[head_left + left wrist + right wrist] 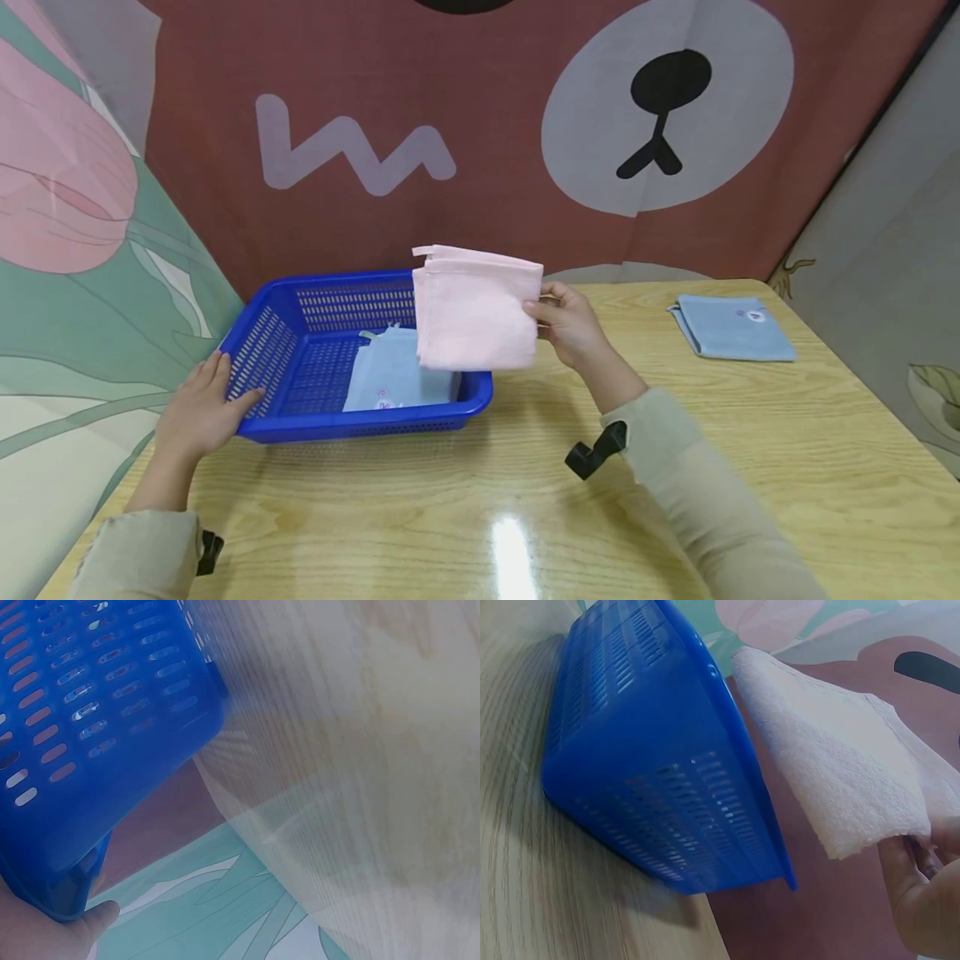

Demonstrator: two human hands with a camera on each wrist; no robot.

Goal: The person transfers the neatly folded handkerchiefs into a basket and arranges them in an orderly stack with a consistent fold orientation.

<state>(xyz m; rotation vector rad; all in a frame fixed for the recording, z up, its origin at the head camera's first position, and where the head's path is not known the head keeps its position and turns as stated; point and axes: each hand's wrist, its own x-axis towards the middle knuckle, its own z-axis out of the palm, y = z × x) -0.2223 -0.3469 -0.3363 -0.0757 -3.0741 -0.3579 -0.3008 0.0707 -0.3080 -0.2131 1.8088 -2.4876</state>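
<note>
In the head view, my right hand (573,325) pinches a folded pink towel (480,312) by its right edge, holding it up over the right end of a blue plastic basket (307,429). The right wrist view shows the towel's fluffy underside (840,765) beside the basket's slotted wall (652,772). My left hand (198,408) holds the basket's near left corner, thumb over the rim and fingers along the outside. Only part of this hand (45,930) shows in the left wrist view. A light blue towel (397,367) lies inside the basket, partly behind the pink one.
A folded blue towel (731,329) with a small round patch lies at the right back of the wooden table (420,517). A printed brown curtain (360,217) hangs behind the table, with a floral one (67,333) to the left.
</note>
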